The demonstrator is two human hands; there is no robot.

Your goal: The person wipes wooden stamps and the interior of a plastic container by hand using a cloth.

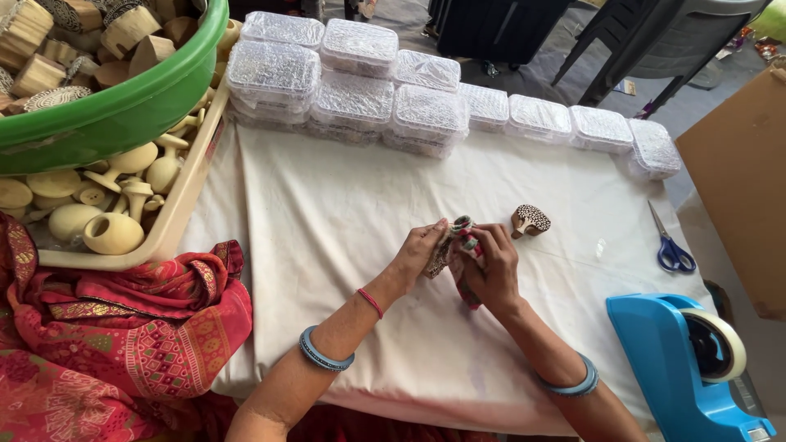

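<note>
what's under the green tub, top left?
The green tub sits on a beige tray of plain wooden knobs and handles. Only the tray's front portion shows; whatever lies directly beneath the tub is covered.

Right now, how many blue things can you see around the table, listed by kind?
Blue bangles: 2, one on each wrist
Scissors with blue handles: 1
Blue tape dispenser: 1
Total: 4
Not counted: the patterned cloth bundle held by the left hand and right hand.
</note>
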